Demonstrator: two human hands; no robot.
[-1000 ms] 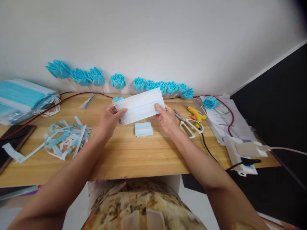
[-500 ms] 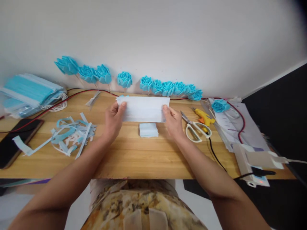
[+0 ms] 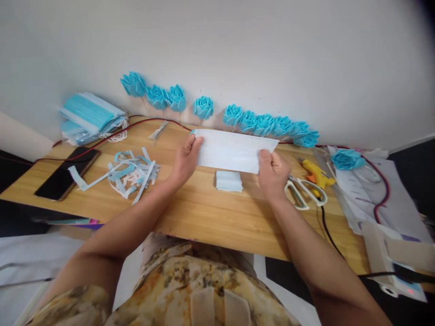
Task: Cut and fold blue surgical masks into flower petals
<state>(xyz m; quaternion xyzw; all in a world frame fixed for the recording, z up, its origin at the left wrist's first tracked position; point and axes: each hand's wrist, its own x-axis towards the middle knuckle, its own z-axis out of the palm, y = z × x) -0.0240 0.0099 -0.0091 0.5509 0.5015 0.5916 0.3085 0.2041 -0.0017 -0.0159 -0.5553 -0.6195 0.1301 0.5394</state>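
Note:
A pale, unfolded face mask sheet [image 3: 231, 151] is stretched flat between my two hands above the table, its ear loops not showing. My left hand [image 3: 188, 156] pinches its left end, thumb on the near face. At the other end my right hand [image 3: 273, 170] is closed round the lower right edge, and the upper right corner sticks out past it. Beneath the sheet, a small stack of pale blue cut pieces [image 3: 229, 181] lies on the wooden table [image 3: 204, 213]. White-handled scissors [image 3: 306, 192] rest just right of my right hand.
Blue fabric flowers [image 3: 203, 107] on sticks line the wall. Left are packed masks [image 3: 93, 115], a phone [image 3: 68, 174] and cut strips [image 3: 131, 174]. Right are a yellow glue gun [image 3: 317, 173], another blue flower [image 3: 348, 159], papers [image 3: 394, 194] and a power strip [image 3: 384, 258]. A red-black cable [image 3: 146, 120] crosses behind.
My view has turned, so the table appears shifted right and tilted. My right hand has gone from a thumb pinch to a fuller grip, and the sheet now slants down to the right.

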